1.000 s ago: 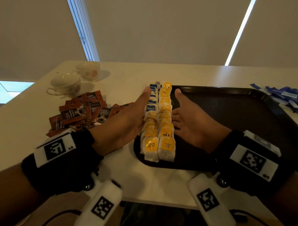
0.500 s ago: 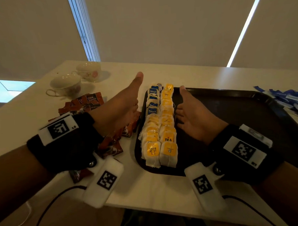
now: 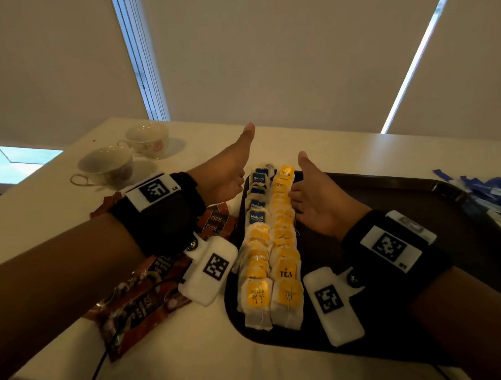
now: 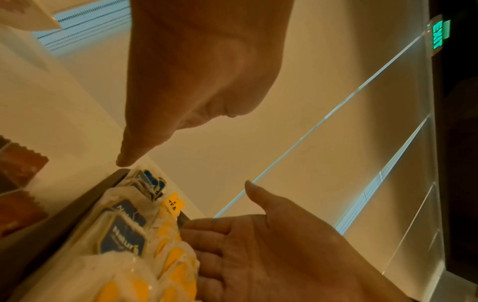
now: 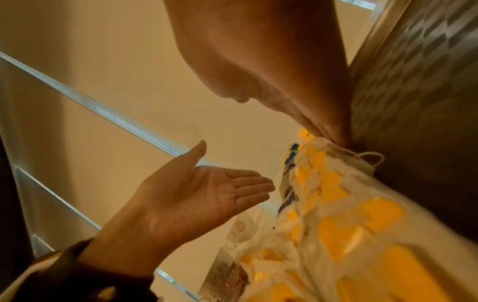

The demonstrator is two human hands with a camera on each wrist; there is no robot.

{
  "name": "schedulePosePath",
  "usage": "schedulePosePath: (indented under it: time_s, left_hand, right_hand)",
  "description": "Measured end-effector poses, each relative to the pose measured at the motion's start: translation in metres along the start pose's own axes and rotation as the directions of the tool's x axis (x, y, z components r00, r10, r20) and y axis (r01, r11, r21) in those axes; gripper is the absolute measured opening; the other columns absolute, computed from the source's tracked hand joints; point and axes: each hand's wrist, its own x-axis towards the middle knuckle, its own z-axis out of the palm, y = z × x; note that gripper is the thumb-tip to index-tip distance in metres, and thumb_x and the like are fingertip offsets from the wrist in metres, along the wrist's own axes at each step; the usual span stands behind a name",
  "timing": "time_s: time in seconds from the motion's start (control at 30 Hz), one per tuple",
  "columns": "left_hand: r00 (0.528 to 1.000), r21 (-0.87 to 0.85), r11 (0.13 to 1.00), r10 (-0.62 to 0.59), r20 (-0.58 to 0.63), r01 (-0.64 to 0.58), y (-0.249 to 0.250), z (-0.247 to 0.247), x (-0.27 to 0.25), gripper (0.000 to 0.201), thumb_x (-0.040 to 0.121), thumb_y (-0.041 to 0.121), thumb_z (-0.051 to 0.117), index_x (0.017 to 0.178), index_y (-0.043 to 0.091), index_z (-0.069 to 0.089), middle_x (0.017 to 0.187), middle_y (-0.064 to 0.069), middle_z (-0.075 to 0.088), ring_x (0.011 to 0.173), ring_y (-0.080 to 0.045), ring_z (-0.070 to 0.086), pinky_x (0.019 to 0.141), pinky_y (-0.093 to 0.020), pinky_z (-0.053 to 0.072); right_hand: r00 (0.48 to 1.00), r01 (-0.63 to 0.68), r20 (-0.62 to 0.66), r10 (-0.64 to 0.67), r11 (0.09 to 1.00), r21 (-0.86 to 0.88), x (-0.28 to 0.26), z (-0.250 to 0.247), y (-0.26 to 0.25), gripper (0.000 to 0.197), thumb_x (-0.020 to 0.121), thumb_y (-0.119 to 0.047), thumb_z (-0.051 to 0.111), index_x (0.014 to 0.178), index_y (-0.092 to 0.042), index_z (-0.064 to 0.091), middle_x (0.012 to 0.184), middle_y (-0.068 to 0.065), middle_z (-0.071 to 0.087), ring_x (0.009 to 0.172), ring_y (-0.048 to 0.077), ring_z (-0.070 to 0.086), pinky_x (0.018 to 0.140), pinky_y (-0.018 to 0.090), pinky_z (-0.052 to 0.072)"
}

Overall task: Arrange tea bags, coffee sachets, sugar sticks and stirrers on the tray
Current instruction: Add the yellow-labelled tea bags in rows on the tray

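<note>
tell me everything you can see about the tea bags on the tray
The tea bags lie in two straight, overlapping rows along the left end of the dark tray, running from its near edge to its far edge. They are white, papery-looking pouches with strings; most carry yellow tags, some reading TEA or RELAX, while the far part of the left row has blue Natur tags. The right hand, open, touches the right row with its fingertips; the left hand is raised clear of them.

Dim, warm room lit by bright slits between the blinds (image 3: 410, 62); wrist views are blurred up close, with bent edges.
</note>
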Motion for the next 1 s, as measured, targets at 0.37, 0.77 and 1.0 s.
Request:
schedulePosePath:
  time_s: [0.37, 0.77, 1.0]
  left_hand:
    - [0.997, 0.002, 1.0, -0.013, 0.07, 0.013, 0.006, 0.0, 0.025, 0.085, 0.092, 0.067, 0.022, 0.15, 0.011, -0.005, 0.158, -0.015, -0.002, 0.146, -0.027, 0.006, 0.113, -0.036, 0.021]
    - [0.998, 0.057, 0.998, -0.018, 0.068, 0.014, 0.006, -0.006, 0.039, 0.085, 0.091, 0.068, 0.022, 0.151, 0.013, -0.001, 0.159, -0.013, 0.004, 0.146, -0.028, 0.006, 0.116, -0.039, 0.015]
    - [0.996, 0.059, 0.998, -0.035, 0.081, 0.031, 0.005, -0.005, 0.038, 0.083, 0.092, 0.067, 0.022, 0.151, 0.012, 0.0, 0.159, -0.012, 0.005, 0.145, -0.028, 0.012, 0.114, -0.038, 0.019]
  right_hand:
    - [0.983, 0.052, -0.18, -0.045, 0.998, 0.033, 0.036, -0.006, -0.017, 0.082, 0.09, -0.067, 0.024, 0.15, -0.013, 0.01, 0.156, 0.009, 0.016, 0.143, 0.024, 0.016, 0.116, 0.043, 0.014]
    - [0.988, 0.05, -0.148, -0.052, 0.999, -0.015, 0.051, -0.002, -0.014, 0.077, 0.092, -0.064, 0.022, 0.149, -0.012, 0.017, 0.152, 0.009, 0.028, 0.14, 0.023, 0.025, 0.115, 0.043, 0.015]
    - [0.987, 0.087, -0.136, -0.089, 0.996, -0.02, 0.053, -0.001, -0.015, 0.072, 0.093, -0.061, 0.023, 0.149, -0.016, 0.014, 0.154, 0.009, 0.022, 0.141, 0.026, 0.022, 0.115, 0.045, 0.017]
